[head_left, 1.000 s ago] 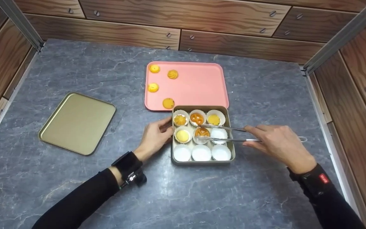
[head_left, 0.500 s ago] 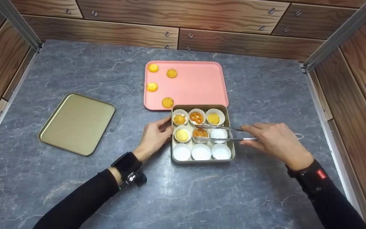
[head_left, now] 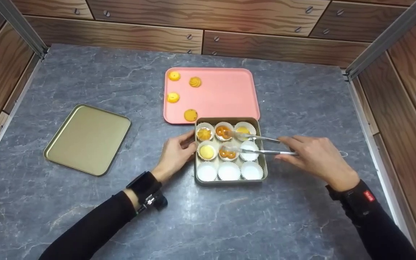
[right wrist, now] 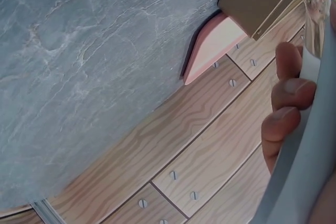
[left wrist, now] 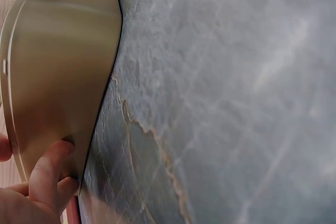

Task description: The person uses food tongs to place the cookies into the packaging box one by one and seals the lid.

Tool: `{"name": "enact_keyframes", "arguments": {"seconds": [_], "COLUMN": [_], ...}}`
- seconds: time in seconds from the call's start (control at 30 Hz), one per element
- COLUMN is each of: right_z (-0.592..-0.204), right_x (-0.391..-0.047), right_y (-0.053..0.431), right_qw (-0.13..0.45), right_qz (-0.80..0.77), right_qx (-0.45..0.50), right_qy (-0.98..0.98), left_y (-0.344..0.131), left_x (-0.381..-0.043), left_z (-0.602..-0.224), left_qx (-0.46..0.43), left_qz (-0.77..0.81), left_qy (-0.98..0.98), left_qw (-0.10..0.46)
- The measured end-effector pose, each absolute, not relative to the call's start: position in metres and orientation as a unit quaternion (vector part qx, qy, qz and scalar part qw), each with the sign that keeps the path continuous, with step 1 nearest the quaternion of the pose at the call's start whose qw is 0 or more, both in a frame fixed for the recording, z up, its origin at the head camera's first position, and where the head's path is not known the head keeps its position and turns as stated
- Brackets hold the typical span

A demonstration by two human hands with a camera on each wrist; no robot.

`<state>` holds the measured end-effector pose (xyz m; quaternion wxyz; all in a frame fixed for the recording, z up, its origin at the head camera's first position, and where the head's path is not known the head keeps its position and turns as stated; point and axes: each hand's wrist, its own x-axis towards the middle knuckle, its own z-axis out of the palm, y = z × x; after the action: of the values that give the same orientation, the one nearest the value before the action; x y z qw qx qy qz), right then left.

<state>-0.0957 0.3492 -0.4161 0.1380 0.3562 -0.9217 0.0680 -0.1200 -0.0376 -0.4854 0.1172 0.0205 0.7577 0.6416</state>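
My left hand grips the left side of a gold cookie tin, thumb and fingers at its rim and outer wall. Paper cups in three rows fill the tin. A flower-shaped cookie, a pretzel cookie and a round speckled cookie lie in the back row. In the middle row are a pale yellow cookie and another pretzel cookie. My right hand holds metal tongs with clear tips. Their arms stand apart over the two pretzel cookies, with nothing pinched between them.
Behind the tin, partly covered by it, is a pink tray with several cookies along its left side, including a swirl cookie. The tin's gold lid lies on the left. Wood-patterned walls border the grey marbled table.
The tong tips have moved away from me, off the pretzel cookie in the middle cup, which now shows more fully. My left hand has stayed at the tin.
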Motion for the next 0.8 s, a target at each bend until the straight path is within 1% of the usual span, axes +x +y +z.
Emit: {"name": "enact_keyframes", "arguments": {"seconds": [0.2,0.3,0.53,0.7,0.8], "right_z": [-0.419,-0.421,-0.421,-0.411,-0.405], "right_x": [-0.102,-0.108,-0.128,-0.148,-0.159], "right_y": [0.344,0.338,0.322,0.311,0.301], "right_qw": [0.142,0.141,0.112,0.102,0.078], "right_qz": [0.104,0.128,0.162,0.171,0.181], "right_qx": [0.329,0.318,0.270,0.243,0.207], "right_qy": [-0.928,-0.929,-0.942,-0.949,-0.958], "left_y": [-0.036,-0.036,-0.037,-0.039,-0.040], "left_x": [-0.119,-0.118,-0.118,-0.120,-0.122], "left_z": [-0.486,-0.487,-0.487,-0.486,-0.486], "left_qx": [0.011,0.014,0.020,0.020,0.016], "left_qz": [0.652,0.651,0.658,0.654,0.655], "left_qy": [0.745,0.746,0.740,0.744,0.743], "left_qw": [0.141,0.141,0.136,0.134,0.139]}}
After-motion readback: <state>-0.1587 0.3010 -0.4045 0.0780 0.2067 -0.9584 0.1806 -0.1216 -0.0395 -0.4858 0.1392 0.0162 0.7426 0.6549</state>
